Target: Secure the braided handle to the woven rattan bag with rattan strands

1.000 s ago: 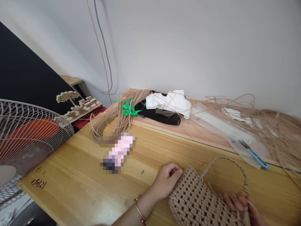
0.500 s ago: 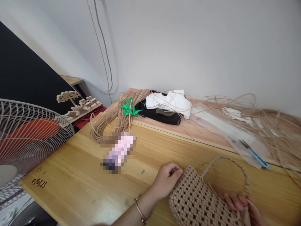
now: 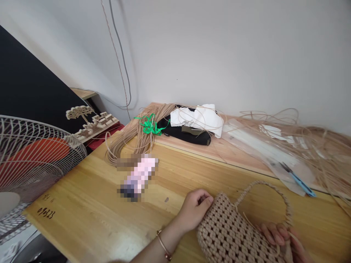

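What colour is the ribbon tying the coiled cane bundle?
Bright green ribbon, seen in the head view, knotted around the tan cane bundle.

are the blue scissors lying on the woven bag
No, the scissors lie apart from the bag, on clear plastic farther back on the table.
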